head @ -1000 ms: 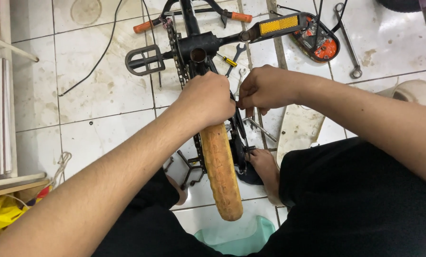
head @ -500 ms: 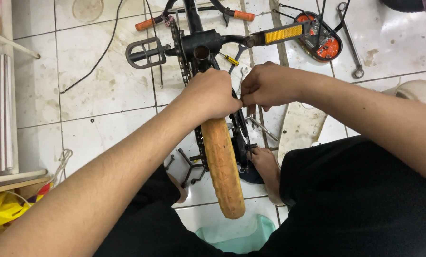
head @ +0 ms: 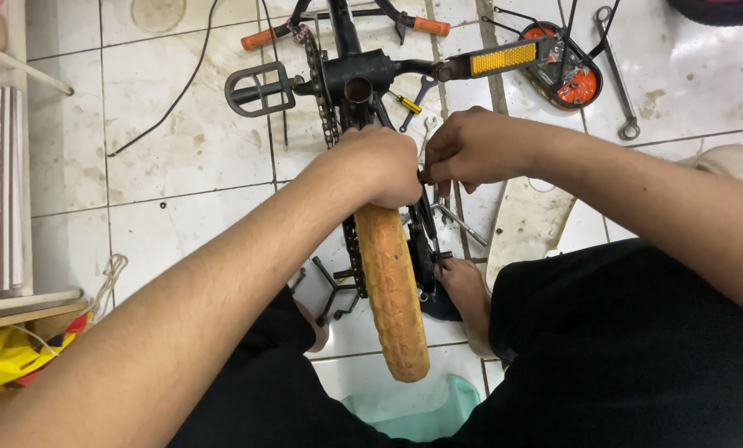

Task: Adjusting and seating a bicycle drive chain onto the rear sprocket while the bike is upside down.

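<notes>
While both hands (head: 425,162) stay put, the bike (head: 346,79) sits lower.

A home bike-repair spot: stained floor tiles (head: 180,158) strewn with wrenches (head: 616,70).

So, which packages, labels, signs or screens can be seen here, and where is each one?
No labels, signs or screens show.
Yellow bag: bottom left on the floor, crumpled, with a red edge; it may be a package.
Both hands, left hand and right hand, are at the tan tyre, far from it.
</notes>
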